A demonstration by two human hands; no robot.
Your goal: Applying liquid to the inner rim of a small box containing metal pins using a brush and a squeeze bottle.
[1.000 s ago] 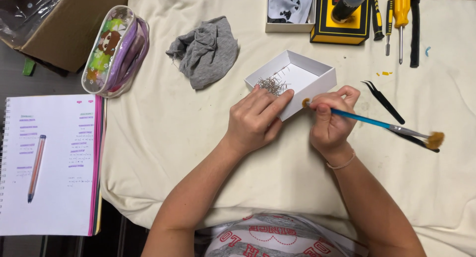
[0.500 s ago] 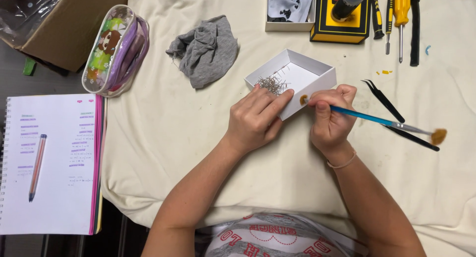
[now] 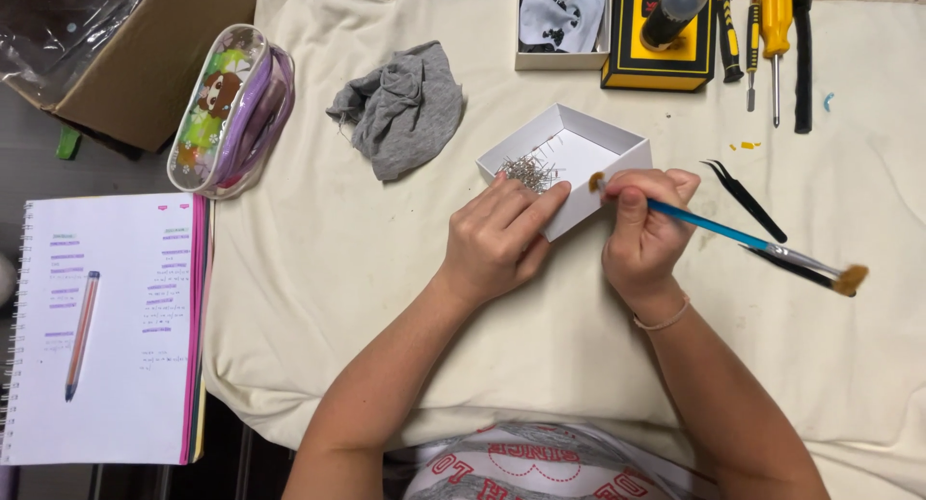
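White card box [image 3: 579, 162] sits tipped on the cream cloth [image 3: 338, 269], with a heap of thin metal pins [image 3: 529, 172] bunched in its 9 o'clock corner. Left hand [image 3: 497, 240] rests at the box's 7 o'clock, its fingers curled and pressing the near wall, fingertips just beside the pins. Right hand [image 3: 644, 230] at 4 o'clock pinches a blue brush [image 3: 723, 232], the handle end touching the rim and the bristles pointing away toward 4 o'clock. Judging from this, a hard poke or a slack left-hand grip could flip the light box and scatter the pins. Black tweezers [image 3: 745, 199] lie near, at 3 o'clock.
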